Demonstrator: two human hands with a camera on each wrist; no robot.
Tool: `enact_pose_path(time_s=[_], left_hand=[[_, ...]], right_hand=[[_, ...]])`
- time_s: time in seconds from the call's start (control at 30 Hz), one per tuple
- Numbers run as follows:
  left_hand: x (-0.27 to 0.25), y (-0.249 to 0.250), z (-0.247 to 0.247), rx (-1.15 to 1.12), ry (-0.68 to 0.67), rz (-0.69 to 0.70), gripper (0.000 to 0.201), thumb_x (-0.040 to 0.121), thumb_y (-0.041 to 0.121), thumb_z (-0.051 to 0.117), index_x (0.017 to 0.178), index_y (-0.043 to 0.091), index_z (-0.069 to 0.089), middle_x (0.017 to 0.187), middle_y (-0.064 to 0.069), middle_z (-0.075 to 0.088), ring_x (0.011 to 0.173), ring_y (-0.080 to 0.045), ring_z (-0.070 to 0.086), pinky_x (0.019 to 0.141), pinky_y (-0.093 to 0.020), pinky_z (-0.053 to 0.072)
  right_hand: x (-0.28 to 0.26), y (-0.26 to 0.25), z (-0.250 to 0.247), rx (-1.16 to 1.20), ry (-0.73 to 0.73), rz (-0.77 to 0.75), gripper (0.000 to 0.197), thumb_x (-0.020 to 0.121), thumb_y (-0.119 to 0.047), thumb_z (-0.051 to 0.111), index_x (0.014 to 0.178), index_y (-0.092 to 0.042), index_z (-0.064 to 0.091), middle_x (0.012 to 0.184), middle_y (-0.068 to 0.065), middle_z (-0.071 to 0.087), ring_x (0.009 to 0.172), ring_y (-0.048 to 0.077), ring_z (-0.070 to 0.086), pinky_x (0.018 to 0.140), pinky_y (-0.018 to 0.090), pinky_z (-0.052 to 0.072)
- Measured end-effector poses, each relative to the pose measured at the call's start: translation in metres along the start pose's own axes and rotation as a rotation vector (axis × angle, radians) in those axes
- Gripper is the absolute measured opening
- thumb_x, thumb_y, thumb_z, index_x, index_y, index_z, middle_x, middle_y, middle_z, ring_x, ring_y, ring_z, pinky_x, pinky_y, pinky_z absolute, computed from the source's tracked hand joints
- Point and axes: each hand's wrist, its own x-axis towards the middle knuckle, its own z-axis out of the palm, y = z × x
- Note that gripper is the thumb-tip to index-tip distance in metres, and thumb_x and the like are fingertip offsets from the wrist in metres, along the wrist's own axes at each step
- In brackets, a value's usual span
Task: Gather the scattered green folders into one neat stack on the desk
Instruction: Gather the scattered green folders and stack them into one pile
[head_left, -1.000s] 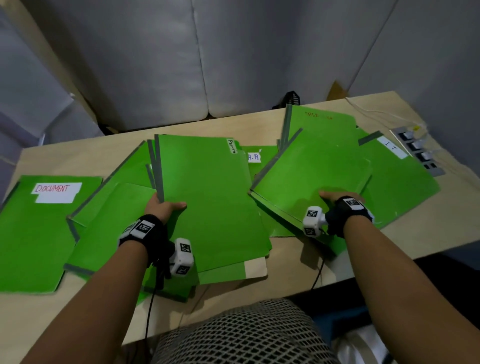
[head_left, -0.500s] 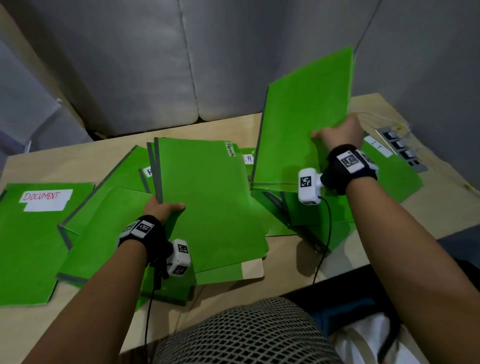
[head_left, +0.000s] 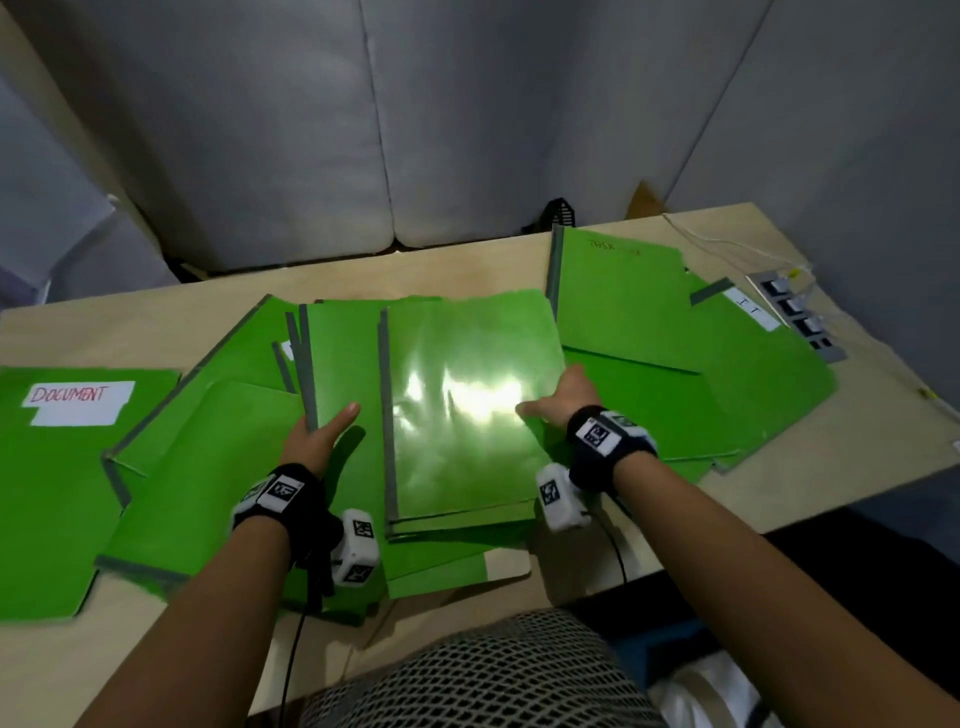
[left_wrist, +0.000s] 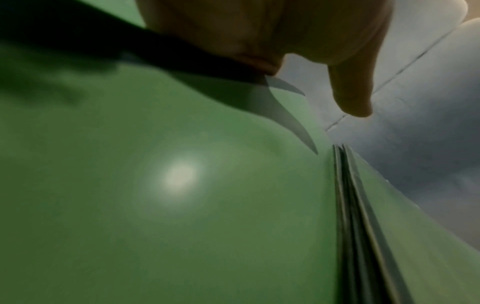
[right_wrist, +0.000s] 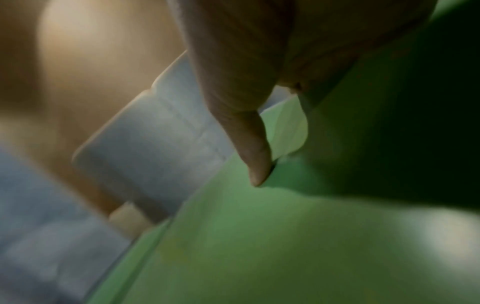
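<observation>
Your right hand (head_left: 563, 397) pinches the right edge of a small bundle of green folders (head_left: 467, 405), thumb on the glossy top cover and fingers tucked under, the bundle lying over the middle pile on the desk (head_left: 130, 322). Your left hand (head_left: 317, 436) grips the spine edge of the folder beneath (head_left: 343, 374), thumb on top. Other folders lie scattered: a DOCUMENT-labelled folder (head_left: 57, 467) at far left, a fanned group (head_left: 701, 374) at right by the power strip (head_left: 795, 312).
</observation>
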Motion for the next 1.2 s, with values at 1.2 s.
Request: enact_pose_path(time_s=[1.2], left_hand=[[0.008,-0.002,-0.005,0.323,0.052,-0.128,0.097,0.077,0.02,0.077,0.152,0.008,0.018,0.152,-0.021,0.034,0.136,-0.038,0.037,0.112,-0.051,0.031]], right_hand=[[0.104,-0.01,-0.015,-0.822,0.151,-0.174,0.078,0.086,-0.064,0.047,0.14,-0.009,0.033,0.13,0.021,0.051,0.115,0.039,0.056,0.09,0.055,0.051]])
